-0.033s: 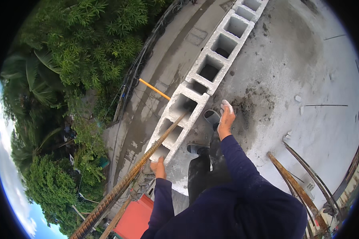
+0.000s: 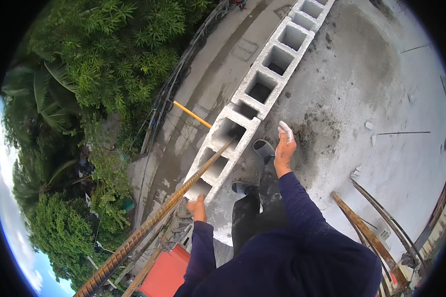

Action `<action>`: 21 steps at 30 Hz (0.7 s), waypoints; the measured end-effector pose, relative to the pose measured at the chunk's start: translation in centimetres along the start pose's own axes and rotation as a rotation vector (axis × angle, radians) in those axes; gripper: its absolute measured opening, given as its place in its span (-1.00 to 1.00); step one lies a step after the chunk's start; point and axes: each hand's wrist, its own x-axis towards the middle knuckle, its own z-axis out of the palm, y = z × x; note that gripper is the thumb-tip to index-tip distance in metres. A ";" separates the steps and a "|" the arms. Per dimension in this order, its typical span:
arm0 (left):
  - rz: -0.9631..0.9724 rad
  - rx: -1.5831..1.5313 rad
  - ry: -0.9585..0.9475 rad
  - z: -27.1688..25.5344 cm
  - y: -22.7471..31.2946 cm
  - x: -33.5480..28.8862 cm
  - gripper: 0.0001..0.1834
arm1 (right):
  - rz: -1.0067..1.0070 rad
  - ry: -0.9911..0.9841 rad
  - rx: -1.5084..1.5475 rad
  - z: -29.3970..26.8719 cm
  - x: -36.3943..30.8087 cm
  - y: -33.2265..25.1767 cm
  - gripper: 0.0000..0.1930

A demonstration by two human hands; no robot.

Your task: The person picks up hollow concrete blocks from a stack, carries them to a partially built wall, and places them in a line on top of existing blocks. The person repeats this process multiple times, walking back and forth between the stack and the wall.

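A row of grey hollow concrete blocks (image 2: pixel 243 112) runs from the near middle to the far edge. My left hand (image 2: pixel 198 210) grips the near end of the closest concrete block (image 2: pixel 206 174), thumb on its face; the other fingers are partly hidden. A ribbed steel bar (image 2: pixel 148 219) slants up from the lower left across this block, its far end inside one of the hollow cells. My right hand (image 2: pixel 284 150) is held right of the row, over the floor, holding nothing. Its fingers are stretched out, with whitish dust on the tips.
An orange rod (image 2: pixel 192 114) sticks out left of the row, above a paved road (image 2: pixel 198 74) far below. Dense trees fill the left. Rusty steel bars (image 2: pixel 364 227) rise at the right. Small rubble pieces lie on the concrete floor (image 2: pixel 352 99). A red panel (image 2: pixel 166 270) shows below.
My right hand has shifted slightly to the right and away from the row, its fingers a little straighter. My left hand stays on the block's end.
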 end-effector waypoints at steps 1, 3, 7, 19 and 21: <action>0.033 -0.022 -0.003 0.8 -0.2 0.9 -0.64 | -0.178 -0.148 -0.042 0.2 0.5 -2.5 -0.69; 0.056 -0.049 0.045 1.8 -0.8 1.4 -0.65 | -0.356 -0.366 -0.233 1.3 0.4 -7.3 -0.70; 0.053 0.159 0.137 2.8 -0.9 1.4 -0.61 | -0.638 -0.690 -0.714 6.6 0.6 -11.3 -0.65; 0.071 0.241 0.153 3.2 -1.4 1.8 -0.65 | -0.761 -0.859 -1.352 10.9 5.4 -3.6 -0.49; -0.001 0.235 0.098 3.2 -1.5 2.4 -0.65 | -0.754 -0.852 -1.359 10.9 5.6 -3.1 -0.52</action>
